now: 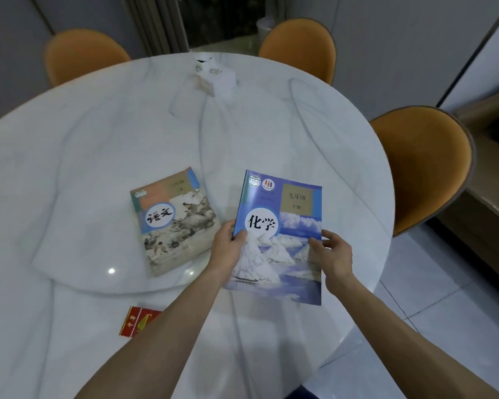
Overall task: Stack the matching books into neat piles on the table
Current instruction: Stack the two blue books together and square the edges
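Both hands — left hand (228, 249), right hand (333, 254) — grip a flat, shiny blue book (277, 240) above the round marble surface (98, 139).

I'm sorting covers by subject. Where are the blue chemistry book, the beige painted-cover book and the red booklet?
Blue chemistry book (296, 203): head view, tan title box.
Beige painted-cover book (176, 226): head view, cover's middle.
Red booklet (137, 321): head view, visible left part.
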The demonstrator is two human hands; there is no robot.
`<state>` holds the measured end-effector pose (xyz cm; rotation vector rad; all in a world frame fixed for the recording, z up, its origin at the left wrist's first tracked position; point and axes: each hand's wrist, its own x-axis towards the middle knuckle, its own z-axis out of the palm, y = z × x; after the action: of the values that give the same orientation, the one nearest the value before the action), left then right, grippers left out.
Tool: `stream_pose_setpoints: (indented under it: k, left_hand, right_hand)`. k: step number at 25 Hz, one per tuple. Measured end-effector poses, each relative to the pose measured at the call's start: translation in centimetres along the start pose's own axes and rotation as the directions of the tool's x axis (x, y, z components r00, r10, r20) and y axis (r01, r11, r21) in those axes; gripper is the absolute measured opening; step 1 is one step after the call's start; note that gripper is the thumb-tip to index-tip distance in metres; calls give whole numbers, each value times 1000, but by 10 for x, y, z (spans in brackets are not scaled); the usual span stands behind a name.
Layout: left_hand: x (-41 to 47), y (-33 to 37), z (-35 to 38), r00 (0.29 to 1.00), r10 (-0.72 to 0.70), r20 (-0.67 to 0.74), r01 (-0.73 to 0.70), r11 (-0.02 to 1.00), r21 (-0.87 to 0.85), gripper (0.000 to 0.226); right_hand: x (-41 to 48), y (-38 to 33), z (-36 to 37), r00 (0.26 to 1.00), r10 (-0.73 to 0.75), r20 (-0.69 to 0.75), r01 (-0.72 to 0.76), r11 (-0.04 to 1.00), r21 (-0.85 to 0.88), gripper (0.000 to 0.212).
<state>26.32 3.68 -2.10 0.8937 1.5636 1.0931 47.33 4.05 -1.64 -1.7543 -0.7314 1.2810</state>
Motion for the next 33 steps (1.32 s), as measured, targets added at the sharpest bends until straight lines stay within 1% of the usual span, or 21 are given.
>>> stream_pose_setpoints:
  k: [6,9,12,16,19,22,24,28,30,32,33]
  left_hand:
    - [1,13,-63,977,-28,-210,27,1000,-7,12]
    - [6,21,-98,948,-44,-317,37,999,-30,14]
    - [17,22,-130,916,-81,-393,71,997,-41,17]
    - [31,20,-154,874,-134,-467,115,991,-69,22]
    - [44,17,-163,829,-174,-532,170,984,-56,29]
    - [54,12,-167,789,-162,-593,214,977,19,31]
    - [58,8,-166,781,-147,-607,240,968,74,30]
    - [62,1,-164,788,-112,-605,272,946,179,27]
    - [64,-2,-164,805,-83,-588,283,924,256,24]
    - [66,-3,-164,816,-68,-574,319,880,350,23]
    - [67,-3,-165,823,-60,-565,346,842,414,24]
  right_hand:
    - [3,-31,72,982,-65,179,82,992,-91,28]
    - [3,-48,117,958,-97,268,140,979,-146,24]
    - [6,-61,161,928,-135,346,215,955,-204,23]
    - [16,-71,209,907,-150,393,284,908,-308,25]
    - [25,-70,236,900,-162,405,327,865,-381,25]
    - [34,-64,254,893,-159,421,349,835,-425,24]
    - [40,-60,261,888,-166,429,371,810,-455,24]
    - [50,-55,270,872,-215,440,440,737,-512,23]
    - [53,-52,271,855,-250,454,490,678,-548,24]
    - [54,-49,272,834,-281,475,538,605,-587,24]
    - [56,-48,272,829,-289,479,549,581,-601,24]
